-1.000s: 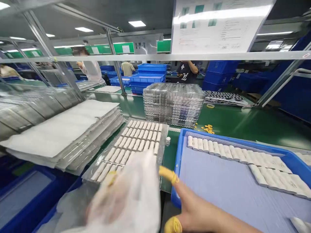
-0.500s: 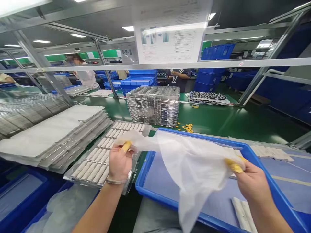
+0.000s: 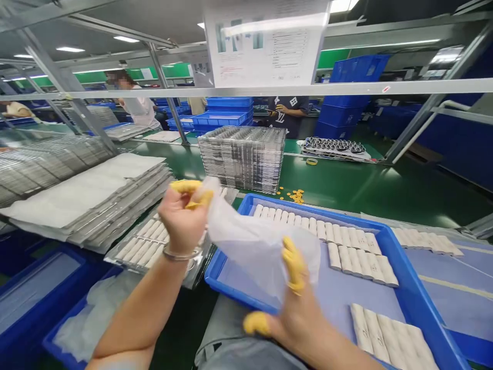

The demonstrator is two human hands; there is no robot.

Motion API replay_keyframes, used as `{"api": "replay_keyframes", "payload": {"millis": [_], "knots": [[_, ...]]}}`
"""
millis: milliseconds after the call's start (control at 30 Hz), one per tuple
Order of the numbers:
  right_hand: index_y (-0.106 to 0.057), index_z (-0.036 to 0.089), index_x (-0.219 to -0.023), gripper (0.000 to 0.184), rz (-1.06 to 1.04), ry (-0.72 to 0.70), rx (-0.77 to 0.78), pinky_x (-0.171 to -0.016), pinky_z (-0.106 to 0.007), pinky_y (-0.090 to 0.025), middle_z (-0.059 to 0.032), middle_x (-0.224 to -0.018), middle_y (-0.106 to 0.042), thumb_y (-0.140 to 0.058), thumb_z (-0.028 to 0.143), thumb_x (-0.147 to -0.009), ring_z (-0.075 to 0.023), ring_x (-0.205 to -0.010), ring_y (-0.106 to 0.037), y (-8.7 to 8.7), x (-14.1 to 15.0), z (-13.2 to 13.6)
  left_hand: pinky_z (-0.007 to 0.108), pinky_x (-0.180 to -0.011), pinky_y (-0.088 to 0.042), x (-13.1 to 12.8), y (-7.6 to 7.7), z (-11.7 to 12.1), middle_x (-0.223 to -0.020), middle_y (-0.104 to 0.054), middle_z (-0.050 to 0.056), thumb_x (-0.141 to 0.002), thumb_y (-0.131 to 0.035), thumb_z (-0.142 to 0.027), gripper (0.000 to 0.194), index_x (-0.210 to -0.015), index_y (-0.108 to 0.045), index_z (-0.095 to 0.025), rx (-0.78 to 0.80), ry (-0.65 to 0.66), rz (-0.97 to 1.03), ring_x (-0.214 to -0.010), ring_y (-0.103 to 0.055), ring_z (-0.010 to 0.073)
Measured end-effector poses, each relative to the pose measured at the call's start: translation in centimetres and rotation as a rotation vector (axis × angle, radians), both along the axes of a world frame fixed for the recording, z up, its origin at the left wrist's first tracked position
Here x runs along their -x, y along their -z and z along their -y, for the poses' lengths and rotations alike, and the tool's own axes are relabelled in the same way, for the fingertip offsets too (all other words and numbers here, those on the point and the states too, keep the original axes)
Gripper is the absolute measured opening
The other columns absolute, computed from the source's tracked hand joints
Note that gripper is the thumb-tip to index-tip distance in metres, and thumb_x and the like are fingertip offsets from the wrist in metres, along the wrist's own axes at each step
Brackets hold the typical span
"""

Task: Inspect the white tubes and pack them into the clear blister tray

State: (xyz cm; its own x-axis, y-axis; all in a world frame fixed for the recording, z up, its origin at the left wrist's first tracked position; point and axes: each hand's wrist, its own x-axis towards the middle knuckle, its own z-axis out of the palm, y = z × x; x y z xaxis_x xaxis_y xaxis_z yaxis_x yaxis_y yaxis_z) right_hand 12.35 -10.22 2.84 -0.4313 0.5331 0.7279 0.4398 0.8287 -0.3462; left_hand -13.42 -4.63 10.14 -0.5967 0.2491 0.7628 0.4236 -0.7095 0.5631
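My left hand (image 3: pixel 181 218), with yellow finger cots, is raised and pinched shut on the top edge of a thin translucent plastic bag (image 3: pixel 254 241). My right hand (image 3: pixel 295 303), also in yellow cots, is spread against the bag's lower part, fingers apart and upward. The bag hangs over the near left corner of a blue tray (image 3: pixel 227 288) that holds rows of white cylindrical parts (image 3: pixel 339 244). To the left lies a clear blister tray (image 3: pixel 148 244) filled with the same white parts.
Stacks of clear trays topped with white sheets (image 3: pixel 88 195) stand on the left, a tall stack of empty clear trays (image 3: pixel 242 156) at centre back on the green belt (image 3: pixel 365 187). Blue bins (image 3: pixel 34 303) sit low left. People stand behind the frame rails.
My left hand rose with the bag's edge. My right hand let go of the bag's far corner and came down and left under it; the spread sheet has bunched together, uncovering the rows of parts.
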Motion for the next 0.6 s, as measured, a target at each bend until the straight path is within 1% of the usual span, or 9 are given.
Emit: {"api": "replay_keyframes", "payload": {"millis": [33, 67, 100, 167, 233, 300, 467, 533, 600], "knots": [[0.008, 0.021, -0.161, 0.126, 0.017, -0.029, -0.028, -0.112, -0.077, -0.027, -0.0254, -0.159, -0.017, -0.081, 0.061, -0.081, -0.0524, -0.145, -0.021, 0.8, 3.3, -0.8, 0.019, -0.069, -0.056, -1.1, -0.5, 0.7, -0.080, -0.069, -0.003, -0.065, -0.081, -0.002, 0.029, -0.086, -0.069, -0.017, -0.008, -0.016, -0.133, -0.072, -0.066, 0.0089], [0.014, 0.016, -0.159, 0.132, -0.020, -0.005, -0.021, -0.111, -0.075, -0.029, -0.0292, -0.159, -0.015, -0.083, 0.058, -0.079, -0.0522, -0.146, -0.018, 1.4, 6.0, -1.8, 0.019, -0.069, -0.057, -2.1, -1.1, 1.4, -0.085, -0.071, -0.001, -0.067, -0.077, -0.001, 0.031, -0.092, -0.069, -0.017, -0.017, -0.015, -0.276, -0.075, -0.067, 0.0100], [0.009, 0.012, -0.159, 0.125, -0.071, 0.049, 0.034, -0.112, -0.069, -0.035, -0.0308, -0.158, -0.016, -0.081, 0.052, -0.082, -0.0493, -0.146, -0.021, 1.6, 8.0, -3.1, 0.020, -0.069, -0.057, -2.8, -1.7, 2.1, -0.089, -0.073, 0.000, -0.069, -0.074, 0.001, 0.035, -0.097, -0.068, -0.018, -0.034, -0.016, -0.402, -0.077, -0.069, 0.0110], [-0.020, 0.009, -0.154, 0.082, -0.154, 0.131, 0.074, -0.107, -0.059, -0.046, -0.0287, -0.151, -0.037, -0.064, 0.037, -0.091, -0.0418, -0.137, -0.043, 1.3, 9.5, -5.7, 0.021, -0.071, -0.058, -3.1, -2.9, 3.3, -0.095, -0.075, 0.001, -0.070, -0.070, 0.003, 0.038, -0.102, -0.067, -0.019, -0.076, -0.037, -0.576, -0.081, -0.071, 0.0126], [-0.050, 0.013, -0.136, 0.050, -0.138, 0.126, 0.087, -0.098, -0.050, -0.055, -0.0194, -0.128, -0.063, -0.050, 0.026, -0.088, -0.0346, -0.116, -0.063, 0.2, 8.0, -7.9, 0.021, -0.071, -0.059, -1.9, -4.1, 4.2, -0.093, -0.076, 0.000, -0.070, -0.073, 0.001, 0.037, -0.101, -0.068, -0.019, -0.124, -0.080, -0.613, -0.079, -0.071, 0.0130], [-0.068, 0.020, -0.112, 0.036, -0.087, 0.138, 0.100, -0.093, -0.046, -0.057, -0.0118, -0.110, -0.073, -0.047, 0.025, -0.083, -0.0322, -0.104, -0.069, -0.8, 4.7, -9.4, 0.021, -0.068, -0.059, 0.4, -5.3, 4.7, -0.088, -0.075, 0.000, -0.071, -0.078, -0.004, 0.031, -0.097, -0.069, -0.019, -0.147, -0.102, -0.559, -0.076, -0.071, 0.0128], [-0.077, 0.021, -0.094, 0.031, 0.061, 0.274, 0.221, -0.081, -0.054, -0.057, -0.0132, -0.101, -0.076, -0.055, 0.040, -0.082, -0.0391, -0.093, -0.071, -2.1, -3.3, -11.0, 0.021, -0.060, -0.057, 6.8, -6.7, 4.8, -0.081, -0.072, -0.001, -0.074, -0.083, -0.016, 0.017, -0.085, -0.071, -0.018, -0.123, -0.064, -0.401, -0.069, -0.066, 0.0099], [-0.077, 0.022, -0.080, 0.020, 0.139, 0.289, 0.312, -0.075, -0.046, -0.057, -0.0100, -0.091, -0.077, -0.065, 0.039, -0.081, -0.0355, -0.085, -0.073, -3.5, -5.1, -11.7, 0.021, -0.058, -0.056, 9.3, -7.0, 4.7, -0.081, -0.072, -0.001, -0.072, -0.087, -0.024, 0.025, -0.090, -0.073, -0.016, -0.013, 0.026, -0.373, -0.069, -0.066, 0.0091], [-0.075, 0.023, -0.067, 0.022, 0.196, 0.312, 0.396, -0.072, -0.039, -0.055, -0.0059, -0.079, -0.076, -0.071, 0.035, -0.084, -0.0284, -0.076, -0.073, -6.0, -6.3, -12.6, 0.023, -0.058, -0.056, 11.7, -7.7, 4.6, -0.081, -0.072, 0.000, -0.067, -0.089, -0.032, 0.036, -0.095, -0.075, -0.015, 0.164, 0.149, -0.382, -0.070, -0.070, 0.0116]]}}
